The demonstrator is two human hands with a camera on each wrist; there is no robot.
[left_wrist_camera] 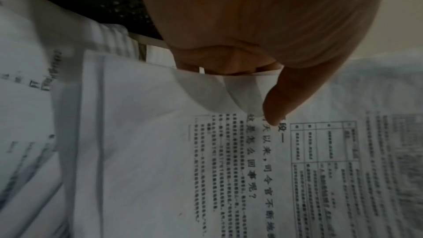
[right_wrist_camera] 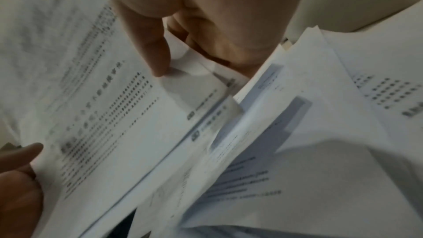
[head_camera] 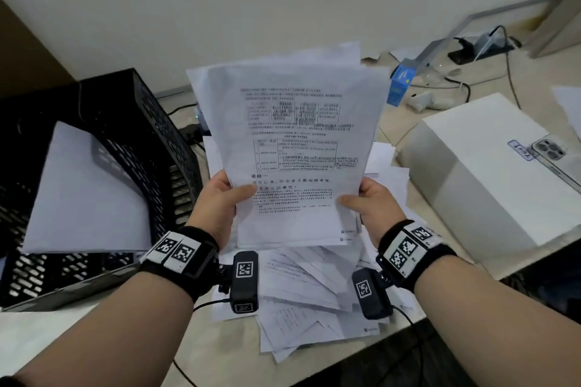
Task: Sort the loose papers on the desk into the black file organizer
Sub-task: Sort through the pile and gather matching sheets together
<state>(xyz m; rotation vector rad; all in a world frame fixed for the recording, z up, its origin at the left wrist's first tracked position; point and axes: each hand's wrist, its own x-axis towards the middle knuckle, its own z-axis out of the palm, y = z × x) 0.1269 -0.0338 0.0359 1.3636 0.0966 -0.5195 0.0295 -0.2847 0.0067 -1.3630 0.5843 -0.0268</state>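
Observation:
Both hands hold up a sheaf of printed papers [head_camera: 292, 141] above the desk. My left hand [head_camera: 221, 198] pinches its lower left edge, thumb on the printed face; the left wrist view shows that thumb [left_wrist_camera: 281, 104] pressing the sheet [left_wrist_camera: 206, 169]. My right hand [head_camera: 367, 201] pinches the lower right edge, and its thumb [right_wrist_camera: 151, 46] lies on the top sheet [right_wrist_camera: 119, 124]. The black perforated file organizer [head_camera: 151, 135] stands at the left with white sheets [head_camera: 85, 195] leaning inside it. A loose pile of papers [head_camera: 308, 295] lies on the desk beneath my hands.
A white box [head_camera: 490, 173] with a phone [head_camera: 550, 151] on it sits at the right. Behind it are a blue carton [head_camera: 401, 85], a power strip [head_camera: 481, 47] and cables. The desk's front edge [head_camera: 314, 364] runs diagonally below the pile.

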